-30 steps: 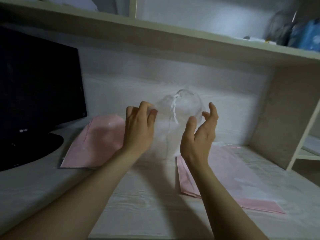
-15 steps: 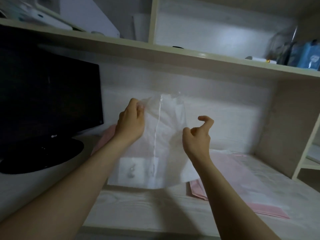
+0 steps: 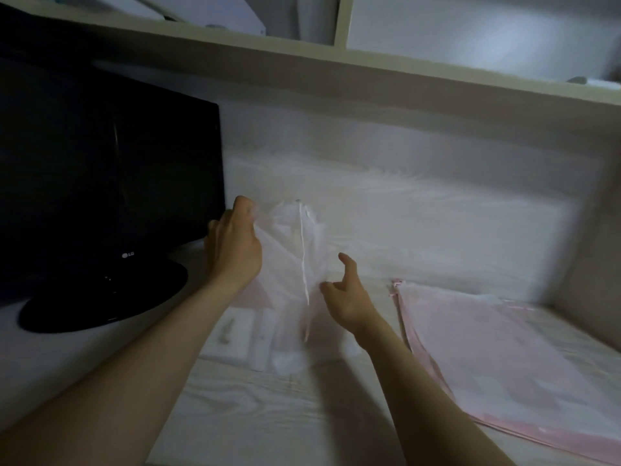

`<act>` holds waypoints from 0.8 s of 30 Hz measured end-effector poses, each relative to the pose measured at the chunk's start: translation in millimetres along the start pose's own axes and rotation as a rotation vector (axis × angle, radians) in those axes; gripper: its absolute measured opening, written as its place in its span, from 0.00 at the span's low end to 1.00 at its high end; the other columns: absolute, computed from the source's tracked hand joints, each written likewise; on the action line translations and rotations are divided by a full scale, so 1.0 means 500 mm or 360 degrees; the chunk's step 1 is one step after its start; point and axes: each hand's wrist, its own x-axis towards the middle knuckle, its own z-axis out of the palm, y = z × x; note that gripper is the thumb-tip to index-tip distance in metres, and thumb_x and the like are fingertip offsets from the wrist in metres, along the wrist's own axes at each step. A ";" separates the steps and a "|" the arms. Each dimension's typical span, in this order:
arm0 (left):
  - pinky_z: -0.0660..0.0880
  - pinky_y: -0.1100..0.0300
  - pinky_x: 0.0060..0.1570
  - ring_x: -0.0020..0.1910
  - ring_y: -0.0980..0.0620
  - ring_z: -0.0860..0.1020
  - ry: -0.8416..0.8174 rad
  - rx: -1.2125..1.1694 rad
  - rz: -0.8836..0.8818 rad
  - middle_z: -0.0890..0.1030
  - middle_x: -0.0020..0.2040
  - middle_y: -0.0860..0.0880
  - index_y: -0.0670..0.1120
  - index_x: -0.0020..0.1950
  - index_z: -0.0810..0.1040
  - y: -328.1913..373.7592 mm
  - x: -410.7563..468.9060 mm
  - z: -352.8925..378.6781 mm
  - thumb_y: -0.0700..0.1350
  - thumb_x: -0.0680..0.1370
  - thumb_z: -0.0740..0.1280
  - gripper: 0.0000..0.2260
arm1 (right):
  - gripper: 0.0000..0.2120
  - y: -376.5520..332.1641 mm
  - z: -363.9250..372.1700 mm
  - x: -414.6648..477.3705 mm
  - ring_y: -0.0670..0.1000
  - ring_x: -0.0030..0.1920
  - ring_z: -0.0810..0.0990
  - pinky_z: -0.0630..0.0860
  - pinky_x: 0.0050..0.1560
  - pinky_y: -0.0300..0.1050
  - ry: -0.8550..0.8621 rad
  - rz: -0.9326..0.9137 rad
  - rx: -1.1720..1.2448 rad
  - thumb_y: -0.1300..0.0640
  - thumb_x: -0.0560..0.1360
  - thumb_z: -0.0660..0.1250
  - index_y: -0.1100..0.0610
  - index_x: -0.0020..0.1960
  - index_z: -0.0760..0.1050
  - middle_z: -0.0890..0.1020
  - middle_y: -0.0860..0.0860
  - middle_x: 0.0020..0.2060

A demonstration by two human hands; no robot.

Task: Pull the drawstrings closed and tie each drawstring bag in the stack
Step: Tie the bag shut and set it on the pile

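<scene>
- Grip check: the left hand (image 3: 235, 243) is curled round the top left corner of the white bag (image 3: 289, 264), bunching the sheer cloth.
- I see the right hand (image 3: 349, 297) just beside the bag's right edge. Its thumb and forefinger are spread, the thumb tip is against the cloth, and nothing is clamped that I can make out.
- The two hands are apart, with the bag between them.
- The bag hangs upright over the desk (image 3: 252, 415), its lower end reaching the surface. A white cord (image 3: 303, 257) runs down its middle.
- Pale flat pieces (image 3: 232, 334) show through the bag's lower part; I cannot tell what they are.
- Pink bags (image 3: 487, 348) lie stacked flat on the desk to the right, apart from the white one.
- A black monitor (image 3: 100, 179) stands to the left, with a shelf (image 3: 369, 75) overhead.
</scene>
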 end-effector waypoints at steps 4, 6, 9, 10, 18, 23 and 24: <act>0.62 0.54 0.52 0.55 0.39 0.70 0.0204 -0.0056 0.0065 0.75 0.55 0.42 0.46 0.58 0.75 -0.041 0.035 0.014 0.39 0.86 0.58 0.07 | 0.35 -0.003 0.037 0.017 0.57 0.36 0.82 0.80 0.44 0.54 0.0118 -0.0303 -0.0135 0.63 0.78 0.63 0.43 0.78 0.52 0.83 0.59 0.36; 0.63 0.54 0.56 0.57 0.38 0.69 0.0299 -0.0042 0.0085 0.74 0.57 0.41 0.47 0.58 0.77 -0.053 0.049 0.019 0.42 0.86 0.61 0.06 | 0.32 -0.001 0.053 0.036 0.57 0.32 0.78 0.77 0.39 0.56 0.0262 -0.0445 -0.0162 0.69 0.73 0.61 0.46 0.71 0.60 0.79 0.60 0.31; 0.66 0.46 0.61 0.62 0.37 0.68 0.0373 0.0027 -0.0060 0.71 0.63 0.40 0.47 0.61 0.75 -0.054 0.050 0.020 0.46 0.84 0.67 0.07 | 0.26 0.008 0.072 0.049 0.55 0.33 0.74 0.71 0.36 0.52 0.0457 -0.0534 -0.0155 0.73 0.69 0.57 0.51 0.61 0.67 0.75 0.57 0.29; 0.67 0.44 0.62 0.63 0.37 0.68 0.0342 0.0061 -0.0102 0.71 0.64 0.39 0.46 0.61 0.74 -0.053 0.047 0.024 0.46 0.83 0.67 0.09 | 0.25 0.014 0.080 0.050 0.54 0.35 0.74 0.69 0.35 0.47 0.0505 -0.0537 -0.0164 0.73 0.69 0.56 0.51 0.59 0.69 0.74 0.55 0.30; 0.62 0.40 0.72 0.74 0.36 0.65 -0.0709 0.0506 -0.0144 0.69 0.76 0.44 0.51 0.72 0.69 -0.059 -0.009 0.084 0.53 0.86 0.53 0.17 | 0.22 0.017 0.102 0.044 0.46 0.39 0.73 0.69 0.40 0.29 0.0795 -0.0380 -0.0204 0.78 0.68 0.57 0.55 0.50 0.77 0.68 0.51 0.53; 0.44 0.34 0.80 0.84 0.37 0.39 -0.1101 0.0645 -0.0104 0.41 0.87 0.52 0.58 0.86 0.41 -0.083 -0.021 0.112 0.66 0.85 0.48 0.32 | 0.22 0.044 0.106 0.044 0.53 0.50 0.74 0.76 0.54 0.49 0.0734 -0.0394 -0.0485 0.70 0.71 0.59 0.53 0.56 0.81 0.69 0.52 0.56; 0.42 0.34 0.80 0.84 0.37 0.37 -0.1144 0.0682 -0.0086 0.39 0.87 0.52 0.59 0.86 0.38 -0.091 -0.025 0.118 0.67 0.85 0.47 0.33 | 0.22 0.050 0.105 0.042 0.55 0.55 0.73 0.76 0.58 0.52 0.0661 -0.0430 -0.0621 0.66 0.72 0.59 0.53 0.60 0.82 0.71 0.53 0.57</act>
